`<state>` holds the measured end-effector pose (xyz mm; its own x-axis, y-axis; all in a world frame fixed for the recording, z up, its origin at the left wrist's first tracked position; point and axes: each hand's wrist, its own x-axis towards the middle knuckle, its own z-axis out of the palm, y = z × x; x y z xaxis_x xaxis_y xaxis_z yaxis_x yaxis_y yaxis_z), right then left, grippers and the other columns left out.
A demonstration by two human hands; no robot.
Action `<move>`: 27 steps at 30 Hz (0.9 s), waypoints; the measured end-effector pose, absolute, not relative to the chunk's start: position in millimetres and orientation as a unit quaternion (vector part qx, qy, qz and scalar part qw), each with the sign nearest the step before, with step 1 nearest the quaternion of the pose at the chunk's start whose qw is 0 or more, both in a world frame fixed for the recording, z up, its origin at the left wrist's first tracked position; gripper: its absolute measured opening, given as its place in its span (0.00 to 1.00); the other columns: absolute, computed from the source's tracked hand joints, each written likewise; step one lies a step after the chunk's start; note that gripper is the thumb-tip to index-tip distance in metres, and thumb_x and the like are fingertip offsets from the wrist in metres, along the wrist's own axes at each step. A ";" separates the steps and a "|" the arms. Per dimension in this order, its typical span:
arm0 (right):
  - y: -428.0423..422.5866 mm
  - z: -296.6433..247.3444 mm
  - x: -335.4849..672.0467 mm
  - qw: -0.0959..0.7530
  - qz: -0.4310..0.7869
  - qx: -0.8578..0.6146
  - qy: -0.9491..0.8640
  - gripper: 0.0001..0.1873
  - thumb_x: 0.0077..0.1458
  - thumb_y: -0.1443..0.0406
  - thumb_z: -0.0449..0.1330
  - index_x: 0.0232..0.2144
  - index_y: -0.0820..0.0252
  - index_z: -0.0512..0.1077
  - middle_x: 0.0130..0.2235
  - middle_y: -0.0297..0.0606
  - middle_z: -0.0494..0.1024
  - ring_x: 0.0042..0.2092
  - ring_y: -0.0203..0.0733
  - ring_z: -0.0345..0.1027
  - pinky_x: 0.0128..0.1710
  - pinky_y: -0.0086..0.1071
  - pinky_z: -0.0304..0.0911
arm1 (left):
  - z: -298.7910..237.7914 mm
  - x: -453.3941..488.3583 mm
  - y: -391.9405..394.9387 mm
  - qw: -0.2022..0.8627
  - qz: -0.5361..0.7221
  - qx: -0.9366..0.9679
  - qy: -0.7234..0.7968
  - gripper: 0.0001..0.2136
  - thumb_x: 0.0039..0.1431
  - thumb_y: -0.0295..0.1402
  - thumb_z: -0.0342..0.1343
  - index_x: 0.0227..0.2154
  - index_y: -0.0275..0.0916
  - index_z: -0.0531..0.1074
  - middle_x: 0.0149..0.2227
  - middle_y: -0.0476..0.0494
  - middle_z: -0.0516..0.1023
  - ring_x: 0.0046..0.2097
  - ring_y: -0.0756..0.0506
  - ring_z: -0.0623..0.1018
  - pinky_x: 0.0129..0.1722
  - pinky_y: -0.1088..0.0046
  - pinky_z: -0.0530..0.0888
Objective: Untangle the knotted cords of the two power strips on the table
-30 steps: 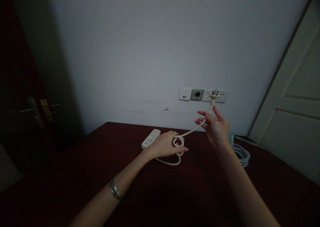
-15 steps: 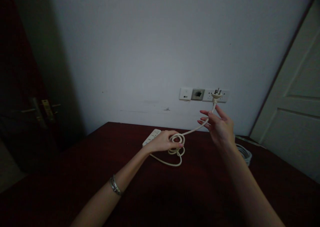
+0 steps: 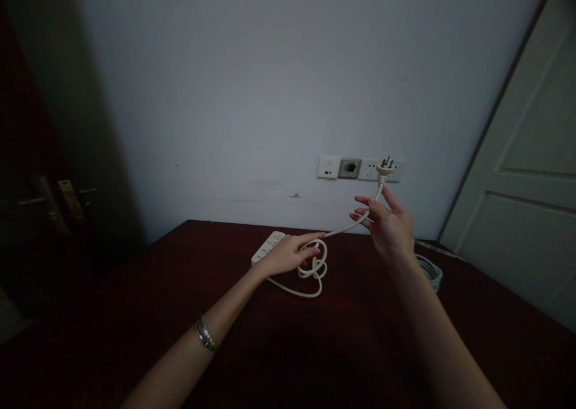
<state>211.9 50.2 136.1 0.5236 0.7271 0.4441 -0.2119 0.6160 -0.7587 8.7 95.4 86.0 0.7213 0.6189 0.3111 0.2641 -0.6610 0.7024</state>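
Note:
A white power cord (image 3: 346, 228) runs between my two hands, ending in a plug (image 3: 384, 170) whose metal pins point up. My right hand (image 3: 390, 223) pinches the cord just below the plug, its other fingers spread. Loose loops of the cord hang around the fingertips of my left hand (image 3: 288, 254), which grips the cord with thumb and fingers; its index finger lies stretched along the line toward the plug. Behind that hand, partly hidden by it, a white power strip (image 3: 266, 247) lies on the dark red table (image 3: 270, 337).
On the wall behind are a white socket plate (image 3: 327, 167), a grey-framed outlet (image 3: 350, 168) and further white sockets (image 3: 366, 169) beside the plug. A coil of pale cable (image 3: 429, 271) lies behind my right forearm. Doors stand on both sides.
The loops at my left hand have shifted and loosened, and its index finger has straightened along the cord. My right hand keeps its pinch below the plug. The view has turned slightly right.

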 end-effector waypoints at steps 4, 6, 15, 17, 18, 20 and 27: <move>52.8 134.2 214.0 0.809 0.293 -0.330 -0.388 0.35 0.47 0.70 0.60 0.57 0.59 0.57 0.32 0.37 0.78 0.25 0.33 0.69 0.33 0.38 0.71 | 84.0 9.6 95.3 0.334 0.273 0.869 0.244 0.22 0.59 0.40 0.48 0.56 0.42 0.62 0.39 0.41 0.77 0.25 0.52 0.73 0.27 0.76 0.68; 53.8 133.3 215.2 0.810 0.294 -0.326 -0.390 0.34 0.47 0.70 0.60 0.57 0.60 0.57 0.32 0.37 0.78 0.25 0.33 0.69 0.33 0.38 0.71 | 82.6 10.9 95.8 0.338 0.282 0.865 0.241 0.20 0.60 0.40 0.47 0.54 0.41 0.65 0.41 0.41 0.77 0.26 0.53 0.72 0.27 0.76 0.69; 57.6 130.3 220.9 0.818 0.295 -0.330 -0.367 0.32 0.47 0.72 0.59 0.56 0.61 0.58 0.30 0.36 0.78 0.24 0.33 0.69 0.31 0.35 0.72 | 81.1 10.6 96.6 0.338 0.317 0.861 0.211 0.16 0.61 0.37 0.46 0.49 0.42 0.70 0.58 0.38 0.64 0.40 0.48 0.75 0.36 0.72 0.72; 59.1 128.8 223.8 0.821 0.296 -0.329 -0.362 0.31 0.47 0.72 0.58 0.55 0.60 0.59 0.30 0.36 0.78 0.24 0.33 0.69 0.31 0.35 0.72 | 83.8 8.2 95.8 0.331 0.310 0.870 0.195 0.16 0.61 0.36 0.46 0.49 0.43 0.71 0.58 0.40 0.64 0.50 0.44 0.71 0.44 0.68 0.71; 59.9 128.0 225.4 0.822 0.297 -0.328 -0.357 0.31 0.47 0.72 0.58 0.55 0.60 0.58 0.30 0.36 0.78 0.25 0.33 0.69 0.31 0.36 0.72 | 85.5 6.9 95.4 0.328 0.305 0.875 0.183 0.15 0.61 0.35 0.47 0.48 0.43 0.71 0.57 0.41 0.66 0.55 0.43 0.68 0.48 0.66 0.68; 61.4 126.5 228.5 0.825 0.300 -0.329 -0.347 0.30 0.48 0.72 0.58 0.55 0.60 0.59 0.30 0.36 0.78 0.25 0.34 0.70 0.31 0.35 0.72 | 89.4 4.0 94.6 0.334 0.289 0.883 0.157 0.14 0.60 0.34 0.48 0.46 0.45 0.72 0.55 0.43 0.68 0.61 0.44 0.60 0.54 0.63 0.63; 61.3 127.7 239.9 0.849 0.294 -0.329 -0.292 0.26 0.47 0.74 0.58 0.50 0.60 0.61 0.29 0.36 0.77 0.28 0.33 0.71 0.30 0.31 0.71 | 96.4 -15.2 100.0 0.419 0.187 0.884 0.086 0.09 0.56 0.32 0.54 0.38 0.40 0.76 0.52 0.40 0.71 0.61 0.44 0.59 0.56 0.63 0.60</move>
